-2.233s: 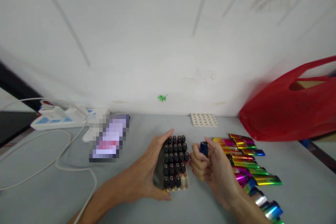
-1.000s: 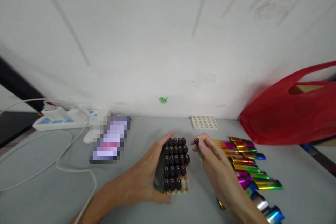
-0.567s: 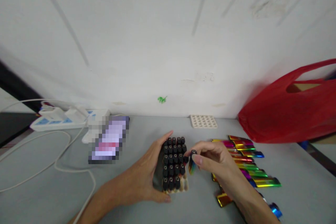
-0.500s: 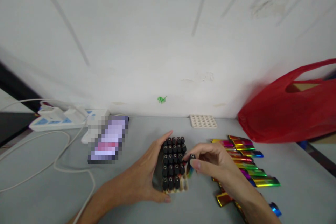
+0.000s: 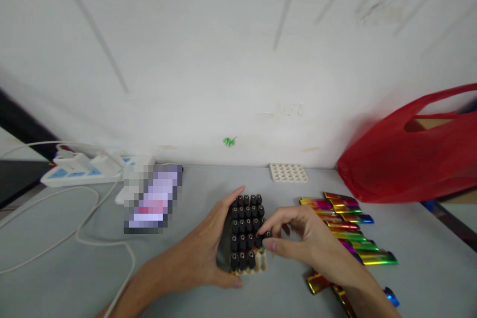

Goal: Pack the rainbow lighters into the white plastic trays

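Observation:
A white holder (image 5: 257, 270) carries rows of lighters (image 5: 242, 242), their black ends facing up, each with a small round metal fitting. Around the holder's left side curves my left hand (image 5: 208, 243), thumb at the near edge and fingers at the far left. My right hand (image 5: 294, 233) pinches a lighter (image 5: 268, 235) between thumb and forefinger at the holder's right column; its lower part is hidden. Bare slots show at the near right corner. Under and beyond my right wrist lies a spread of shiny multicoloured lighters (image 5: 376, 258).
A second white holder (image 5: 288, 173) with rows of holes sits against the wall. Right of it stands a red bag (image 5: 410, 159). On the left are a blurred-out phone (image 5: 154, 198), a power strip (image 5: 85, 176) and a loose white cable (image 5: 100, 242).
My right hand has moved slightly left and brought the lighter from beside the holder into its right column, fourth row from the back. My left hand stays in place.

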{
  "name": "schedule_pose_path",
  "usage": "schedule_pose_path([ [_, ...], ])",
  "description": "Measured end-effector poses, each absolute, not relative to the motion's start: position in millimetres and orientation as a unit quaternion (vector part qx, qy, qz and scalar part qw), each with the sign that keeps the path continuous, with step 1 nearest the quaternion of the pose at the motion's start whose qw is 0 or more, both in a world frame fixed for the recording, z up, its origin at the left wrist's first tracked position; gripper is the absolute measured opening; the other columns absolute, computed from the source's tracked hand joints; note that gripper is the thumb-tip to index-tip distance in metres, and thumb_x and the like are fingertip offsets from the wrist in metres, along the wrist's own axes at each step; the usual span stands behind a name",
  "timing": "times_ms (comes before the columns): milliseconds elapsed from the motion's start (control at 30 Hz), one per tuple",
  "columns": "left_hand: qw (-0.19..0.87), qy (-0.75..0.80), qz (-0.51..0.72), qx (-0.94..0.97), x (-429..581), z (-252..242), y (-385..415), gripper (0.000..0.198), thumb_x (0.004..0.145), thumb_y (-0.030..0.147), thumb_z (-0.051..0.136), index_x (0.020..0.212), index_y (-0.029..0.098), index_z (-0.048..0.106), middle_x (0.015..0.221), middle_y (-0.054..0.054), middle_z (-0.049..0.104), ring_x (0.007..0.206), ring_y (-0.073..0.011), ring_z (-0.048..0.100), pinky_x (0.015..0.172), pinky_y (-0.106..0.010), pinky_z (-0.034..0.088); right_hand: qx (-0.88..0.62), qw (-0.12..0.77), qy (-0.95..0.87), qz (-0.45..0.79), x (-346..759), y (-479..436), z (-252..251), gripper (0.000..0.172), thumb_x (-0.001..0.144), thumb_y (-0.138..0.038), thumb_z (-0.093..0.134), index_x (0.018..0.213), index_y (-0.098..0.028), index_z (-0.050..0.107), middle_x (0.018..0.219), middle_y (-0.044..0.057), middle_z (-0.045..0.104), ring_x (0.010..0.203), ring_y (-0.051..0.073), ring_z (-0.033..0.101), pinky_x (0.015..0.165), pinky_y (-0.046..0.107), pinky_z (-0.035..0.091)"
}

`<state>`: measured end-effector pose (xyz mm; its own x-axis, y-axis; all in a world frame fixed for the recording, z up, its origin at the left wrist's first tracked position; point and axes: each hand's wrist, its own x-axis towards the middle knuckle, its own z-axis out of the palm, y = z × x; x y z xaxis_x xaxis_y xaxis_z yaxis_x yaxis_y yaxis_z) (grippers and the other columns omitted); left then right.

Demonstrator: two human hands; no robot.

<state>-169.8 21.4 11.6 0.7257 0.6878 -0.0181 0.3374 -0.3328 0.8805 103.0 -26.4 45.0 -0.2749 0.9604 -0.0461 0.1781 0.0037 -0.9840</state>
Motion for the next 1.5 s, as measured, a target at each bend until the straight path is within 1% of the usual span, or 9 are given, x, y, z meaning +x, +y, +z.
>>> schedule_pose_path([
  [133,0.482,0.314,0.184,0.797,-170,11,22,0.15,0.069,0.034,0.103,0.174,0.048,-0.004,0.178,-0.006,0.031,0.162,-0.0451,0.036,0.136,-0.061,0.023,-0.475,0.378,-0.602,0.518,102,-26,45,0.024,0.091,-0.046,0.088,0.081,-0.025,0.087,0.074,0.002,0.076,0.072,0.019,0.058,0.071,0.034,0.041],
  [500,0.478,0.312,0.184,0.8,-170,9,23,0.151,0.069,0.037,0.104,0.175,0.043,-0.004,0.179,-0.012,0.025,0.164,-0.0444,0.032,0.137,-0.062,0.018,-0.483,0.425,-0.599,0.475,99,-22,33,0.02,0.095,-0.045,0.085,0.097,-0.026,0.081,0.073,-0.002,0.074,0.071,0.018,0.063,0.073,0.034,0.044],
  [800,0.472,0.312,0.188,0.803,-170,10,22,0.155,0.067,0.025,0.105,0.174,0.047,-0.004,0.18,-0.01,0.025,0.164,-0.0421,0.031,0.137,-0.062,0.02,-0.51,0.414,-0.605,0.45,97,-23,42,0.023,0.102,-0.046,0.073,0.108,-0.024,0.077,0.067,-0.004,0.068,0.067,0.018,0.061,0.069,0.033,0.044],
  [933,0.473,0.32,0.181,0.801,-170,12,21,0.155,0.066,0.03,0.106,0.175,0.046,-0.003,0.181,-0.01,0.023,0.166,-0.0437,0.027,0.138,-0.063,0.017,-0.599,0.406,-0.619,0.306,100,-20,36,0.026,0.107,-0.046,0.063,0.104,-0.024,0.076,0.074,0.0,0.071,0.072,0.023,0.063,0.072,0.036,0.044],
  [1067,0.473,0.325,0.185,0.798,-170,12,21,0.155,0.065,0.034,0.107,0.175,0.046,-0.002,0.181,-0.01,0.022,0.166,-0.0444,0.025,0.138,-0.064,0.014,-0.719,0.312,-0.62,0.022,107,-18,23,0.019,0.104,-0.031,0.061,0.107,-0.02,0.075,0.105,0.013,0.075,0.103,0.035,0.066,0.093,0.047,0.046],
  [1133,0.478,0.325,0.183,0.796,-170,12,21,0.155,0.066,0.036,0.107,0.175,0.045,-0.002,0.181,-0.01,0.022,0.166,-0.0449,0.025,0.138,-0.064,0.014,-0.772,0.22,-0.59,-0.091,110,-19,20,0.024,0.102,-0.032,0.064,0.117,-0.016,0.074,0.116,0.02,0.071,0.111,0.042,0.062,0.094,0.051,0.044],
  [1200,0.482,0.326,0.179,0.793,-170,12,21,0.155,0.066,0.036,0.106,0.176,0.044,-0.002,0.18,-0.011,0.023,0.166,-0.0454,0.027,0.138,-0.064,0.014,-0.808,0.136,-0.551,-0.158,112,-20,19,0.035,0.101,-0.039,0.066,0.124,-0.013,0.072,0.122,0.025,0.068,0.11,0.046,0.061,0.09,0.052,0.044],
  [1333,0.476,0.328,0.181,0.796,-170,12,21,0.156,0.066,0.033,0.106,0.175,0.045,-0.004,0.18,-0.01,0.024,0.165,-0.0443,0.029,0.138,-0.063,0.015,-0.831,0.046,-0.521,-0.187,116,-21,21,0.04,0.104,-0.046,0.063,0.123,-0.012,0.071,0.115,0.025,0.068,0.104,0.046,0.064,0.085,0.049,0.042],
  [1500,0.473,0.326,0.18,0.798,-170,12,21,0.154,0.066,0.033,0.106,0.175,0.046,-0.003,0.18,-0.01,0.024,0.166,-0.0438,0.028,0.138,-0.063,0.016,-0.836,0.022,-0.523,-0.164,115,-21,21,0.035,0.105,-0.045,0.062,0.119,-0.014,0.073,0.112,0.023,0.069,0.105,0.047,0.067,0.087,0.051,0.043],
])
